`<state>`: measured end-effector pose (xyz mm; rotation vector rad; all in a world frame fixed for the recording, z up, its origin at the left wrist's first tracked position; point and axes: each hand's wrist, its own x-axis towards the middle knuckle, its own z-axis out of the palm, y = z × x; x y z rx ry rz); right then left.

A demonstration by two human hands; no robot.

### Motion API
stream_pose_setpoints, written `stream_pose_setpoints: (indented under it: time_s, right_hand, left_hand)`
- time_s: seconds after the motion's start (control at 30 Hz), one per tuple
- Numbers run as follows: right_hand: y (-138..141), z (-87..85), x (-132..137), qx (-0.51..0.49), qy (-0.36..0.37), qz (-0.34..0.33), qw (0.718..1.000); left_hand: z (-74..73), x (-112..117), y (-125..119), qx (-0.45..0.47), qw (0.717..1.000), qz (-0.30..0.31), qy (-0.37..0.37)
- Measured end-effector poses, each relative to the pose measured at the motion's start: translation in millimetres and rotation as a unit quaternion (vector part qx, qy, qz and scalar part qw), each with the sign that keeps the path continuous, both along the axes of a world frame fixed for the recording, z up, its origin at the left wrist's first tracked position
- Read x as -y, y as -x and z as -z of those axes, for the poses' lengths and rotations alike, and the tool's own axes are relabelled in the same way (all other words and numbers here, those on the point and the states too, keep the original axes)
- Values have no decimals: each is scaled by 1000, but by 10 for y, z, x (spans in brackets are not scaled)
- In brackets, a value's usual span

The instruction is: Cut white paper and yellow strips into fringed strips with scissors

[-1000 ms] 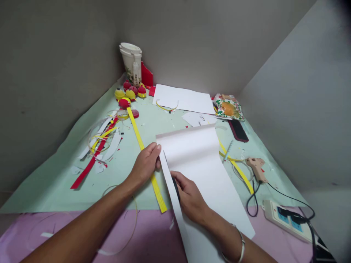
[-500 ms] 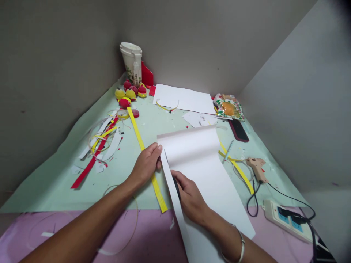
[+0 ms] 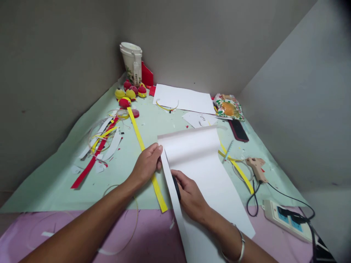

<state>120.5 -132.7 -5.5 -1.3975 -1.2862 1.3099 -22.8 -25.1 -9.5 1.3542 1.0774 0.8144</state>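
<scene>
A large white paper sheet [image 3: 203, 175] is held up over the table, its far end curling. My left hand [image 3: 148, 160] pinches the sheet's far left corner between thumb and fingers. My right hand [image 3: 192, 197] is closed round the black handle of scissors [image 3: 176, 187]. Their blades lie in a long cut near the sheet's left edge, mostly hidden by the paper. A narrow white strip [image 3: 172, 199] stands apart from the sheet along this cut. Under my left wrist runs a yellow paper strip [image 3: 138, 137], flat on the table.
Red, yellow and white strips [image 3: 93, 160] lie tangled at left. Small red and yellow balls [image 3: 130, 95] sit before a white cup [image 3: 131, 62]. At right are a phone [image 3: 238, 130], a glue gun [image 3: 257, 169] with its cable, and a power strip [image 3: 287, 221]. Another white sheet [image 3: 183, 98] lies at the back.
Almost nothing differs. The held sheet has shifted very slightly, and both hands keep their grip in about the same place.
</scene>
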Motion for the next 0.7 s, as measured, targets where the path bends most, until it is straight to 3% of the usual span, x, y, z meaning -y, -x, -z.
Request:
stream_pose_setpoints:
  time_s: [0.7]
  right_hand:
    - [-2, -5, 0, 18, -10, 4, 1000]
  left_hand:
    - [-57, 25, -16, -4, 1000, 0, -9]
